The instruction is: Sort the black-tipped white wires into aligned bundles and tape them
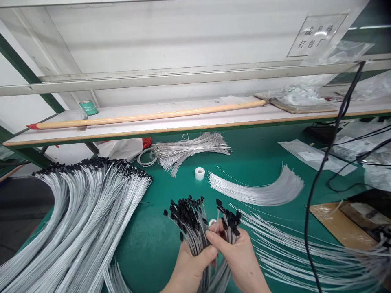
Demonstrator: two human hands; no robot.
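My left hand (193, 264) is wrapped round a bundle of thin grey cables (195, 242), whose small black connectors (186, 213) fan out above the fingers. In my right hand (240, 254) is a smaller bunch of the same cables, with black connectors (230, 219) at the top. Between its thumb and forefinger one cable stands up a little apart from the others. Both hands are side by side, almost touching, above the green table. Below the hands the cables run out of the frame. A white ring (213, 222) partly shows behind the fingers.
A large heap of grey cables (88, 211) with black ends lies left. Farther back are a tied wire bundle (192, 148), a white tape roll (199, 173) and a curved wire bunch (259, 191). Loose wires (293, 240) spread right. A black cord (317, 179) hangs in front.
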